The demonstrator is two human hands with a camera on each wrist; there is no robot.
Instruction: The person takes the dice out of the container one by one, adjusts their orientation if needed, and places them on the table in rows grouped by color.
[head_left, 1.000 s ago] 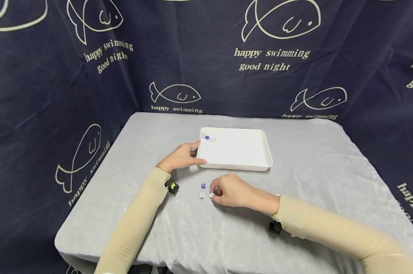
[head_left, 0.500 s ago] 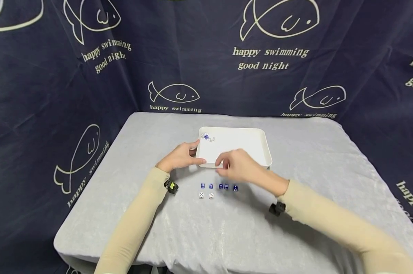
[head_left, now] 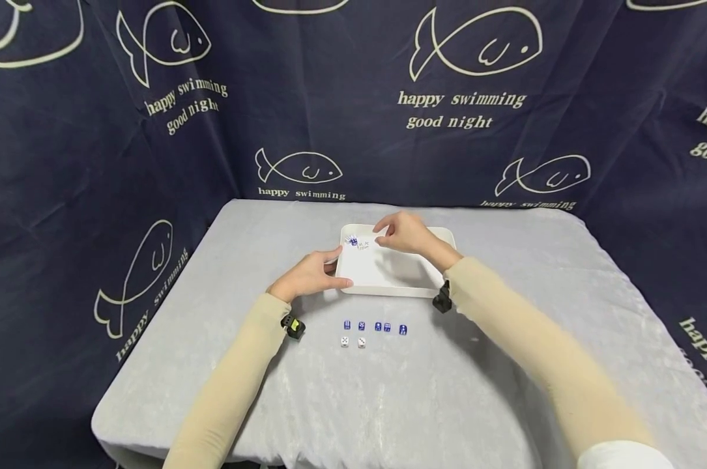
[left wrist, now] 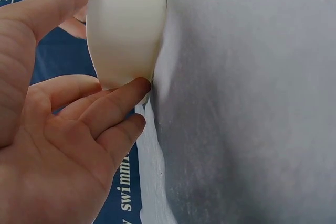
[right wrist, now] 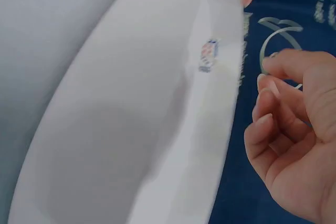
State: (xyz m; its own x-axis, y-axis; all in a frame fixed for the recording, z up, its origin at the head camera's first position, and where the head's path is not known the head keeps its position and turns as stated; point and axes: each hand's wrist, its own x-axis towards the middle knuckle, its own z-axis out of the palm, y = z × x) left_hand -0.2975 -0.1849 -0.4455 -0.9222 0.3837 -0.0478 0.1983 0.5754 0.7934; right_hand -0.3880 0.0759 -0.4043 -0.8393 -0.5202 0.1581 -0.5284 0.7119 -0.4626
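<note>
My left hand grips the left end of a shallow white tray, its thumb at the near corner. In the left wrist view, its fingertips press against the tray's outer wall. Over the tray's back half hovers my right hand, fingers loosely bent and thumb apart, with nothing seen between them. A small cluster of blue and white dice lies in the tray's back left corner, just left of that hand. In the right wrist view these dice appear blurred beyond the tray's near wall.
In front of the tray, several blue dice form a row on the grey cloth-covered table. Below the row's left end sit two white dice, one beside the other. A dark blue fish-print curtain hangs behind.
My right hand has let go of a white die in the lower row, lifted away, and moved up and back over the tray. The left hand stays on the tray.
</note>
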